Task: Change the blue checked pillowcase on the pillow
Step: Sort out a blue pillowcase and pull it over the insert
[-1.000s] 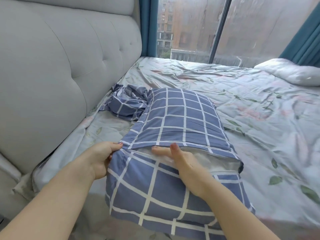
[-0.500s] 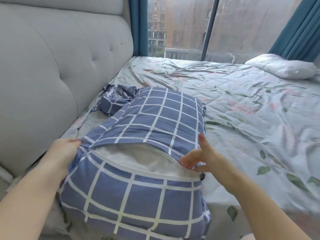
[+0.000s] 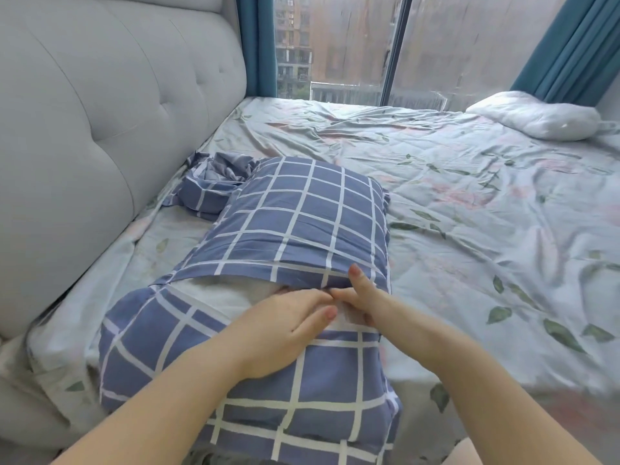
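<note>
While the pillow (image 3: 228,293) lay on the leafy bed sheet (image 3: 469,213) close to the grey headboard (image 3: 100,129), it was almost all inside the blue checked pillowcase (image 3: 302,213). The case had a long slit across its middle, and a strip of the white pillow showed there. The left hand (image 3: 281,330) lay flat on the lower flap and the white strip. Its fingers were mostly straight and reached to the edge of the slit, and it had hold of nothing that could be seen. The right hand (image 3: 365,303) was at the right end of the slit. Its thumb sat on top of the upper flap, its other fingers curled under, and it pinched the edge of the cloth. The two hands touched at the fingertips. A crumpled blue checked cloth (image 3: 214,186) lay just behind the pillow, by the headboard. A bare white pillow (image 3: 536,119) lay far off, near the window (image 3: 335,45).
</note>
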Demonstrator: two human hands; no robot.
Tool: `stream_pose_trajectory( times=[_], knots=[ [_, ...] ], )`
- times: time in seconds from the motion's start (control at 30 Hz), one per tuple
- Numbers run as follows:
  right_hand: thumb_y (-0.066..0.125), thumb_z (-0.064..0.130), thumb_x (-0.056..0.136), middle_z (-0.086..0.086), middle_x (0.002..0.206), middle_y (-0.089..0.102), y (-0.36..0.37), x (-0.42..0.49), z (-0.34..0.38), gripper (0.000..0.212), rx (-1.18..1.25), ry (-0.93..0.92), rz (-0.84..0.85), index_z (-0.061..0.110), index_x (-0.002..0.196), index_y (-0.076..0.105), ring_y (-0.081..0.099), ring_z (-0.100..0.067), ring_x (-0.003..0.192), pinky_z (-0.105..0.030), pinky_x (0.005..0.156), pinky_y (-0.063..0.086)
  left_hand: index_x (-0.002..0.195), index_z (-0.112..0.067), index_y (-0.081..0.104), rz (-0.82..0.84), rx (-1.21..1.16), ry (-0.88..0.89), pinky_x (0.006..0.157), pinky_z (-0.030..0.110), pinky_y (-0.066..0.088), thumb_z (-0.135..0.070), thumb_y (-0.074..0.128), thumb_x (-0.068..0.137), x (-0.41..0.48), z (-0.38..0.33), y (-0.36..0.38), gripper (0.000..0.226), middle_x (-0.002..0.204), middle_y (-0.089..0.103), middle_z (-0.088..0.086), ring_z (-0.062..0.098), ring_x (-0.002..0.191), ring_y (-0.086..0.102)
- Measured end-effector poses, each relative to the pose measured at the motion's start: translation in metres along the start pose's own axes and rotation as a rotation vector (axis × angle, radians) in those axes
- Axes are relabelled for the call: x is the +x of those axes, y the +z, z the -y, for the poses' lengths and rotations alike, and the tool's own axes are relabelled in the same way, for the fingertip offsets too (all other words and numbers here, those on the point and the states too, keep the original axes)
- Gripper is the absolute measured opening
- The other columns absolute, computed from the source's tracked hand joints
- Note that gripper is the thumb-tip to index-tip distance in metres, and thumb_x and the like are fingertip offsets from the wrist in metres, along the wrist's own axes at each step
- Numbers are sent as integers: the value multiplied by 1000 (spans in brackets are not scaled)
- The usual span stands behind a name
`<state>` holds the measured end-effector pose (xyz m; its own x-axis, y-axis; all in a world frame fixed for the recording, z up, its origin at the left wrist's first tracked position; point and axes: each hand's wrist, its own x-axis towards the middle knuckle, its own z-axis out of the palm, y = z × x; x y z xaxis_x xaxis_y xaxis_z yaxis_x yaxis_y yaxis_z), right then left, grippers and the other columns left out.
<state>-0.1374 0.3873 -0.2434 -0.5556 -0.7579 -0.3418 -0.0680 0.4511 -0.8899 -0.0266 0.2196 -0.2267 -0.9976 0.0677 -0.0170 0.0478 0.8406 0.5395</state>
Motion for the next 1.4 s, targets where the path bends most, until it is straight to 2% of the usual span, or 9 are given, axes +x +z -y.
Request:
stream_pose_trajectory(
  times=[0.07, 0.13, 0.27, 0.37, 0.67, 0.93, 1.17, 1.3, 1.4],
  knots=[
    [25, 100, 63, 13, 94, 73, -7, -11, 13, 93, 73, 1, -107, 30, 97, 76, 64, -6, 90, -33, 88, 48, 144, -32, 38, -5, -13, -77, 107, 24, 32, -64, 16, 91, 6, 6, 1, 65, 145, 46, -16, 0, 129, 40],
    [39, 62, 96, -2, 83, 76, -19, -17, 28, 58, 51, -62, -418, 14, 92, 72, 70, -18, 74, -38, 74, 52, 150, -31, 28, -6, 59, -102, 112, 23, 22, -72, 8, 86, 9, 13, 3, 79, 155, 33, -15, 2, 139, 29],
    [69, 29, 89, 3, 80, 70, -36, -38, 7, 8, -458, -41, -404, 22, 84, 67, 66, -15, 69, -32, 64, 57, 153, -38, 17, -10, 163, -76, 117, 24, 9, -85, -17, 69, 11, 18, 9, 103, 160, 16, -20, 1, 145, 12],
    [77, 24, 81, 12, 90, 63, -37, -28, -10, 15, -610, -34, -351, 26, 86, 64, 61, -6, 72, -11, 62, 44, 153, -41, 17, 2, 219, -66, 118, 27, 6, -86, -25, 61, 14, 17, 11, 110, 160, 11, -23, 3, 146, 7],
    [73, 6, 76, -2, 61, 65, -40, -17, -12, 11, -553, -197, -525, 9, 67, 68, 60, -18, 63, -25, 61, 47, 146, -60, 11, 93, 247, -16, 117, 35, 7, -86, -25, 61, 17, 4, 12, 96, 156, 2, -35, 12, 145, 12],
    [61, 8, 95, -13, 92, 74, -58, -43, -3, 12, -37, -56, -193, 4, 92, 73, 70, -15, 86, -31, 79, 58, 128, -50, 36, 23, 35, 156, 111, 44, 26, -68, 24, 89, 5, -4, 10, 45, 142, 26, -28, 14, 127, 32],
    [81, 32, 76, 4, 76, 63, -26, -27, 4, 30, -461, -252, -461, 13, 79, 58, 61, -15, 70, -24, 65, 46, 142, -38, 33, -131, 219, 260, 118, 35, 18, -71, 19, 91, 1, -2, 14, 62, 157, 18, -22, 7, 143, 12],
    [76, 15, 71, -1, 76, 57, -10, -15, 11, 22, -691, -450, -661, 11, 75, 54, 57, -27, 66, -38, 62, 49, 114, -24, 55, -304, 305, 224, 98, 38, 44, -66, 34, 92, -4, -7, 22, 52, 124, 56, -8, 15, 113, 45],
    [69, 3, 75, -4, 75, 62, -6, -8, 9, 10, -699, -442, -706, 10, 74, 61, 58, -29, 68, -40, 65, 50, 91, -21, 56, -485, 252, 165, 69, 30, 47, -54, 35, 95, -4, -8, 20, 39, 86, 53, -10, 13, 81, 49]
  ],
)
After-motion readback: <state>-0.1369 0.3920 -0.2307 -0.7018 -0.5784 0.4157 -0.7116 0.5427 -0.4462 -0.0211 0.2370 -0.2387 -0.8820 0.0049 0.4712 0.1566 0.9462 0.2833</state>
